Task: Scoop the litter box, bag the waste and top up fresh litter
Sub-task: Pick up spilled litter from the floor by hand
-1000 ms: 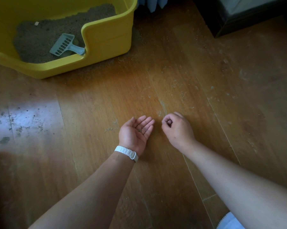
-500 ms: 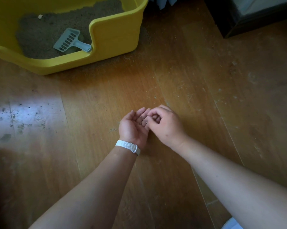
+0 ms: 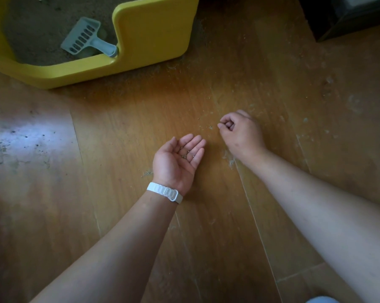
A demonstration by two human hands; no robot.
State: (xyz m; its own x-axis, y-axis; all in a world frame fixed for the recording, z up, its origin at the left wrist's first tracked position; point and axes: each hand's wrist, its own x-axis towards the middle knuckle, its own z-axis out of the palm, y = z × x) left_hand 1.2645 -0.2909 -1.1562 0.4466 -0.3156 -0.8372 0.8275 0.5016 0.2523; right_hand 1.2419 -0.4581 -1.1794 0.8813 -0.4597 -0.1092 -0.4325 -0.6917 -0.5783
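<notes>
Left grip: left hand [image 3: 178, 158] cupped wide, carrying grains [image 3: 188, 153].
Right grip: right hand [image 3: 241, 134] pinched narrow on floor [image 3: 228, 215]; contents unconfirmed.
Litter box [image 3: 154, 29]: floor's far-left, scoop [image 3: 86, 37] inside.
Method: keep palm level beside pinch.

Dusty wooden plank floor [image 3: 239, 62], dark furniture [image 3: 346, 16] at top right.

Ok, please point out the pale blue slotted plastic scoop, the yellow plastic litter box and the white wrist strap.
pale blue slotted plastic scoop [image 3: 81, 37]: head view, slotted blade.
yellow plastic litter box [image 3: 154, 33]: head view, front wall.
white wrist strap [image 3: 165, 192]: head view, middle of band.
</notes>
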